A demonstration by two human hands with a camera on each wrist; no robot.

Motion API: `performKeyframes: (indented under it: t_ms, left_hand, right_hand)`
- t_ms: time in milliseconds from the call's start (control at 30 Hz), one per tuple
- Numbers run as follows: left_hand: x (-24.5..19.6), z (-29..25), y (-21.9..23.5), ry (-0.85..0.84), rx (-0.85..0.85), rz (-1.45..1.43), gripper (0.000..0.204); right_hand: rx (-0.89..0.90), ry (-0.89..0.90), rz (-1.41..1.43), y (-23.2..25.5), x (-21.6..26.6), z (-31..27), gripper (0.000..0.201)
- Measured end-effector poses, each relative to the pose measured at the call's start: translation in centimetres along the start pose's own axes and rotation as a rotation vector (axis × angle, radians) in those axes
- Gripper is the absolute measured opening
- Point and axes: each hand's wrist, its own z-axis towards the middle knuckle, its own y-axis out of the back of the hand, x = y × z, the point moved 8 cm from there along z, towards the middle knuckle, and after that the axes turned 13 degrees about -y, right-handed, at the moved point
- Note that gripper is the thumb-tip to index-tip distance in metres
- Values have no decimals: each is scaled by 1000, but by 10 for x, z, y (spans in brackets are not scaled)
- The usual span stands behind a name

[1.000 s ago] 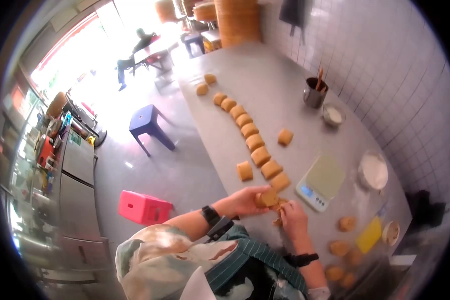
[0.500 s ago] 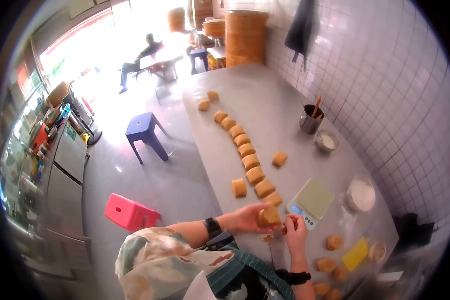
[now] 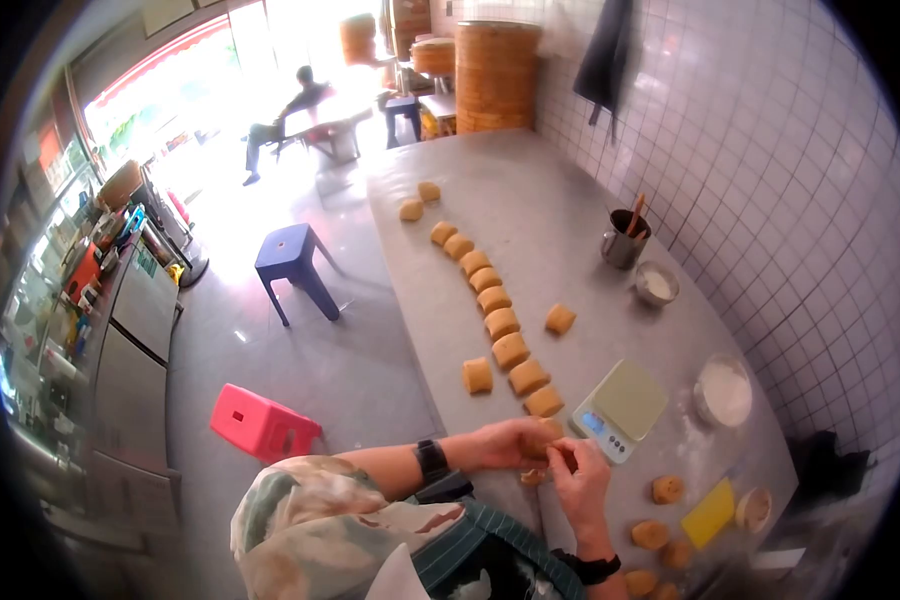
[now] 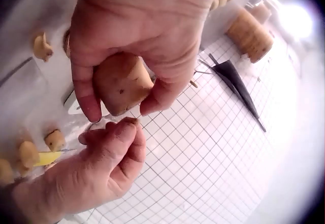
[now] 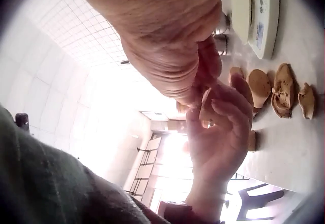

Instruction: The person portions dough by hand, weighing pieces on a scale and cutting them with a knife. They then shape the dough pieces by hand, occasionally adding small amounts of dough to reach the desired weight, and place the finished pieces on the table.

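Observation:
Above the table's near part, my left hand grips a thick tan dough piece between thumb and fingers; small dark specks dot its surface. My right hand is close against its lower edge and pinches a small bit of dough between thumb and fingertip. In the head view the hands mostly hide the held piece. Below them, a ragged dough scrap lies on the table near a hollowed, torn dough piece. A row of cut dough pieces runs away from my hands along the table.
A kitchen scale stands right of the row. Beyond it are a flour bowl, a smaller bowl and a metal cup. At the near right, several dough lumps lie by a yellow scraper. Stools stand left.
My right hand drew away to the right from the dough piece, then came back against it. The left hand has turned, so less of the piece shows. The head view has tilted up.

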Motion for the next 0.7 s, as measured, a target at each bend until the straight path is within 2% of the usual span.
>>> performKeyframes:
  t_ms: [67, 133, 167, 200, 333, 400, 433, 500, 600, 633, 667, 700]
  left_hand:
    - [-6, 0, -5, -105, 126, -21, 22]
    - [-14, -9, -13, -56, -19, -164, 25]
    - [-10, -1, -6, -37, 9, -191, 30]
    - [-16, -3, -13, -72, -32, -195, 34]
    - [-26, -5, -19, -6, 37, -43, 40]
    - [-31, -3, -28, -10, 201, 0, 45]
    - [-30, 0, -29, -6, 211, 6, 45]
    - [-27, 0, -22, -33, 126, 8, 45]
    - [-25, -10, -33, -42, 77, 33, 41]
    - [-21, -7, -25, -77, 107, -80, 30]
    - [-27, -6, -28, -224, 215, 42, 27]
    - [-22, -4, -36, -80, 246, -124, 27]
  right_hand:
    - [-19, 24, 1, 1, 2, 4, 11]
    - [-125, 83, -92, 9, -2, 2, 12]
    - [-132, 21, -35, 14, -4, 5, 13]
    - [-138, 46, -75, 19, -4, 8, 14]
    - [-137, -73, 96, 34, 5, 10, 11]
    - [-87, -67, 191, 34, 10, 10, 10]
    - [-99, -65, 188, 35, 11, 10, 10]
    - [-63, -26, 104, 27, 15, 10, 10]
    - [-89, 135, -24, 18, 21, 7, 12]
    - [-78, 159, -58, 16, 26, 8, 13]
    - [-68, 194, -88, 12, 27, 8, 13]
    - [-66, 205, -106, 9, 22, 10, 16]
